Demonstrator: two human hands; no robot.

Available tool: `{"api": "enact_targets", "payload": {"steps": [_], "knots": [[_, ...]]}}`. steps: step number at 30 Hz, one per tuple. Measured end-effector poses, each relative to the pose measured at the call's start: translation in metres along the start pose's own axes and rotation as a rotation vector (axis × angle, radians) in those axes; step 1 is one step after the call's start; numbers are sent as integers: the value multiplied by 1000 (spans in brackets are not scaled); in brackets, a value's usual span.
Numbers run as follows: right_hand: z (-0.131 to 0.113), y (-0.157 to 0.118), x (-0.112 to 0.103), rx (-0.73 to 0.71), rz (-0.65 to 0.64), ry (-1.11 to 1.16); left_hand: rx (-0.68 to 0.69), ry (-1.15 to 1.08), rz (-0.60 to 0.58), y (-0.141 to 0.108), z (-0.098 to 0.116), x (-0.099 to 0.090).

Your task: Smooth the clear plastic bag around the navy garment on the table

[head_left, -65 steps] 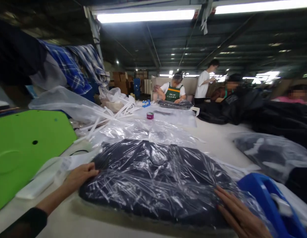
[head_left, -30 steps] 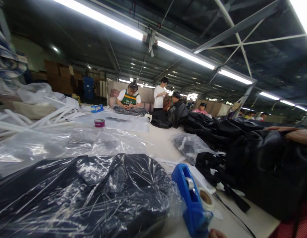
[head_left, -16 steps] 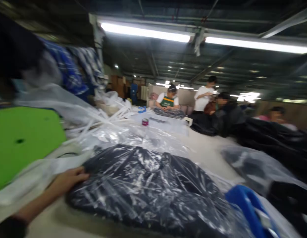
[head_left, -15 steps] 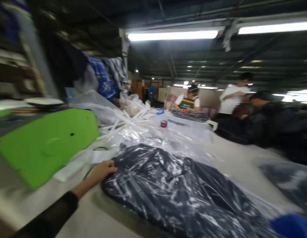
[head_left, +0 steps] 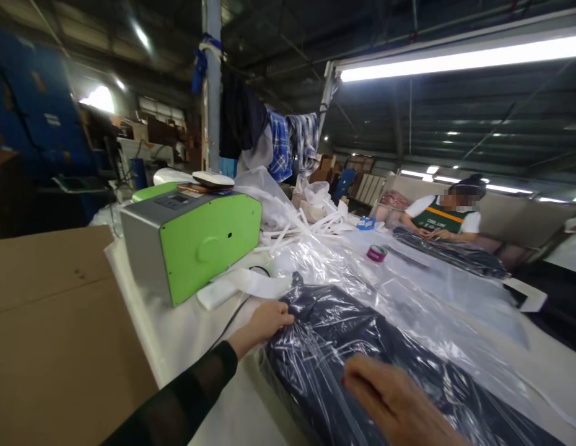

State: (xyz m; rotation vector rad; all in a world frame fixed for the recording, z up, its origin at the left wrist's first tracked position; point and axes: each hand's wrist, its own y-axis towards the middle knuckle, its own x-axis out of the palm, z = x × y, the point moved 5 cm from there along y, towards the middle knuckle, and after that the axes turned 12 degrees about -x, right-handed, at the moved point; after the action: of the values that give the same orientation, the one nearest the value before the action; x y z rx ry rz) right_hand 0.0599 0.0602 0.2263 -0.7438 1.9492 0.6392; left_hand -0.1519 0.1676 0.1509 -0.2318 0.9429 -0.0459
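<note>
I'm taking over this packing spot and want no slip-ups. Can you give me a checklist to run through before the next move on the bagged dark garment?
1. Left hand on the far edge of the bagged dark garment: ok.
2. Right hand flat on top of the bag: ok.
3. Garment fully inside the clear plastic: cannot tell, near end out of frame.
4. Bag mouth sealed: cannot tell.
5. Green machine stands apart from the bag: ok.
6. Tape roll within reach: not ok, it lies far up the table.
</note>
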Motion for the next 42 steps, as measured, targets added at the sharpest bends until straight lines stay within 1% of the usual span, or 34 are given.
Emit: {"api": "enact_targets", "payload": {"steps": [3,5,7,11,14,19,20,22,24,27,29,32,37,39,42], "knots": [[2,63,2,-37,-78,85,-25,8,6,1,0,1],[12,90,8,-51,-138,109,-42,13,16,2,0,2],[25,106,16,-38,-201,106,-53,14,23,3,-1,4],[50,125,30,30,-303,81,-66,7,25,4,-4,8],[65,136,38,132,-369,76,-80,5,31,5,-5,11],[80,146,51,450,-482,99,-98,13,28,7,-6,15],[82,147,52,500,-508,99,-101,16,26,7,-6,15],[83,148,54,546,-545,117,-107,20,24,8,-6,16],[83,147,53,532,-547,177,-110,19,21,7,-7,15],[84,141,48,497,-507,275,-112,9,16,5,-6,14],[86,136,45,494,-482,285,-115,2,14,4,-6,13],[86,134,43,483,-446,216,-122,-4,15,3,-6,13],[81,139,41,484,-403,31,-129,-11,16,4,-8,15],[78,141,39,483,-396,-14,-134,-14,12,4,-8,16],[78,141,34,498,-349,-68,-136,-16,9,4,-8,16]]}}
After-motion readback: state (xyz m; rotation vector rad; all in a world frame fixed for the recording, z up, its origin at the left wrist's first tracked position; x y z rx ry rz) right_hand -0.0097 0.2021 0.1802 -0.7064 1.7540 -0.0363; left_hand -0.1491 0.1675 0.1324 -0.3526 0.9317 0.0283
